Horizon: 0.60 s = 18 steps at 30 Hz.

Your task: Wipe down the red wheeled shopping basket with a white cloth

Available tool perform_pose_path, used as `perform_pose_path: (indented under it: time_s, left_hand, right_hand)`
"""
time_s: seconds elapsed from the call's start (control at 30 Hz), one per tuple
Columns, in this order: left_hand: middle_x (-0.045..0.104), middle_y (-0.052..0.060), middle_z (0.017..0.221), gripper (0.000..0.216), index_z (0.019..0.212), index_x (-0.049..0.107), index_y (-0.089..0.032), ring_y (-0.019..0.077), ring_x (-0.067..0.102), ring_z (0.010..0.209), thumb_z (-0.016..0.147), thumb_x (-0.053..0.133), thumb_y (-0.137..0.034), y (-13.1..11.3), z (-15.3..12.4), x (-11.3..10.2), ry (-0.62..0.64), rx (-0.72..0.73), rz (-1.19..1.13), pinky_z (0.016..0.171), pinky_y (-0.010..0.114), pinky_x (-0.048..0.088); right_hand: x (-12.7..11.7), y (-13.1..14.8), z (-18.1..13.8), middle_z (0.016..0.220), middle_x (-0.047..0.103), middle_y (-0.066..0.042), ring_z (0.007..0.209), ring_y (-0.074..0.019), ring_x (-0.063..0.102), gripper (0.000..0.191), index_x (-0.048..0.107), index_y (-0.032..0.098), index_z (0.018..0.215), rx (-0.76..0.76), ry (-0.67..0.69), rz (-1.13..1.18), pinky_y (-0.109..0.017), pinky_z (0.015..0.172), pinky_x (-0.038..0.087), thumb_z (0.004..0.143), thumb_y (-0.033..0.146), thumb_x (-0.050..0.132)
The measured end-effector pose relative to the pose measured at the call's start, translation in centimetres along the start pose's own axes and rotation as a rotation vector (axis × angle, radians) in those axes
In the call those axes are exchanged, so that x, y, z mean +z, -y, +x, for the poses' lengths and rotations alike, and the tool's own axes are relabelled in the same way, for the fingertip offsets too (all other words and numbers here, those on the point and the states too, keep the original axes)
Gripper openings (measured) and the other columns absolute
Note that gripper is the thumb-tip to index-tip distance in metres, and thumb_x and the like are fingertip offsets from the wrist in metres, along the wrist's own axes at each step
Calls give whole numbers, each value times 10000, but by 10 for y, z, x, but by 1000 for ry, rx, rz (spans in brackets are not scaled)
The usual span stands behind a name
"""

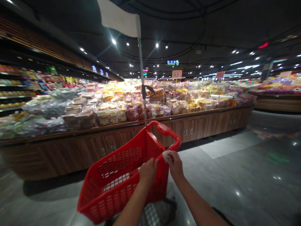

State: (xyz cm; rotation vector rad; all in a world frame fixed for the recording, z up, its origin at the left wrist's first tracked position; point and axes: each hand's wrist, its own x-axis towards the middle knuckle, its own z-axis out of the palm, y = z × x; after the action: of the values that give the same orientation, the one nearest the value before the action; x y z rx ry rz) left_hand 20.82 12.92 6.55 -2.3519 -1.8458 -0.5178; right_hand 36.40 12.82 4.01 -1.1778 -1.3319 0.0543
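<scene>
A red plastic shopping cart (86, 190) stands in front of me, its basket bare inside where I can see it. My left hand (148, 171) is closed over the near side rim, close to the handle end. At the rear corner, just below the red handle (168, 129), my right hand (176, 163) pinches a crumpled white wipe (166, 154). The wipe touches the cart's rim there. A pole with a white flag (121, 20) rises at the far rear corner, with a dark hook-like clip (148, 91) on it.
Behind the cart runs a long wooden display counter (195, 127) piled with bagged baked-looking goods (111, 113). Stocked shelves (14, 94) line the left. Another rounded display stand (277, 102) is at the right. Grey tiled floor (235, 175) lies to the cart's right.
</scene>
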Motion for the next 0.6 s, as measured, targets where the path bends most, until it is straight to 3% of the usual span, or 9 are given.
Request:
perform_pose_path:
  time_s: [0.1,0.27,0.47,0.6]
  left_hand:
    - [670,51,828,460,854,535,-204,184,636,746,923,154,-451,3,1,4,16,-29,8,598,274,364]
    - [667,49,827,464,854,534,-205,173,630,754,922,154,-463,3,-5,2,30,-40,11,594,269,356]
    - [658,61,838,476,854,534,-202,182,621,763,924,137,-456,0,-12,2,18,-37,5,598,276,362]
    - [653,60,817,469,851,533,-201,187,619,757,924,142,-449,1,-16,2,12,-39,15,594,275,361]
  right_hand:
    - [-5,-8,6,841,563,-36,805,-180,526,130,529,208,790,-14,9,19,-308,741,434,785,165,406]
    - [-12,-14,16,862,564,-65,810,-205,528,124,513,193,868,171,-270,33,-344,738,437,805,212,408]
    - [-4,0,-8,860,546,-41,819,-181,522,141,511,215,819,29,-1,105,-307,741,445,823,173,377]
    - [-16,-9,7,877,554,-62,830,-198,531,121,500,196,888,171,-219,95,-322,737,444,833,222,395]
